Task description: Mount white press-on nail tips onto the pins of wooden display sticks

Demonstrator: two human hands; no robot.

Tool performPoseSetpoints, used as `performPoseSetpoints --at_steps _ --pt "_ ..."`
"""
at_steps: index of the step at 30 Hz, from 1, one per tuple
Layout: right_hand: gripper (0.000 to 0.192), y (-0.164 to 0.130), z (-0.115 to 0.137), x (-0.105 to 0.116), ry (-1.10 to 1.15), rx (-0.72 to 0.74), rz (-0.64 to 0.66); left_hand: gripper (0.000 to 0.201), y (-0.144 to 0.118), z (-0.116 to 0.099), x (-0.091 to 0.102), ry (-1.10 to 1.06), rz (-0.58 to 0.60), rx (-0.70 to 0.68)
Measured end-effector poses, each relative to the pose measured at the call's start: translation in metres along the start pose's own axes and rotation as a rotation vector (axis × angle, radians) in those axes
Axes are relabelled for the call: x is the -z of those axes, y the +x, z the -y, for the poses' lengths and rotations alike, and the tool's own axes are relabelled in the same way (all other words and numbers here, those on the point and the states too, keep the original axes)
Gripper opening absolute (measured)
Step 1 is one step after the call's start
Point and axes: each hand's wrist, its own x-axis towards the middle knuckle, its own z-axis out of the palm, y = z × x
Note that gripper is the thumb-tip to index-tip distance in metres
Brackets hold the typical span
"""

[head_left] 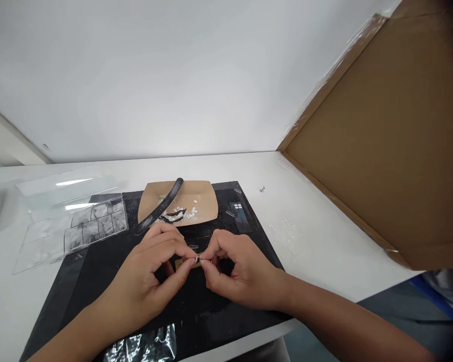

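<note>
- Presently, I count two hands, one small shiny part [197,260], one black mat [219,322], one cardboard tray [208,201], one black file [166,202] and one clear compartment box [41,235].
- White bits [191,213] in the tray: several; I cannot count them exactly.
- Left hand [154,271]: thumb and index fingertips closed, gripping the part.
- Right hand [239,269]: thumb and index fingertips nearly together, pinching the part's opposite side.
- Part location: between both hands, over the mat.
</note>
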Motion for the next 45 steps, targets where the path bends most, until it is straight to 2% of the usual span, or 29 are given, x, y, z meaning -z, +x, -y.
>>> performPoseSetpoints --at_steps 6,12,20,30,45 --pt "0.007 0.000 0.002 0.002 -0.075 0.011 -0.006 0.014 -0.001 0.002 0.000 0.003 0.033 0.022" --pt "0.011 -0.001 0.005 0.005 -0.134 -0.009 0.036 0.013 0.000 0.003 -0.001 0.073 0.036 -0.030" --pt "0.014 -0.004 0.003 0.003 -0.269 0.059 0.024 0.015 -0.003 0.001 -0.002 0.123 0.067 -0.030" --pt "0.015 -0.005 0.004 0.002 -0.289 0.091 0.013 0.011 -0.003 -0.002 -0.002 0.181 0.095 -0.062" --pt "0.013 -0.004 -0.002 -0.003 -0.328 0.153 -0.004 0.015 -0.005 -0.008 -0.004 0.104 0.107 0.015"
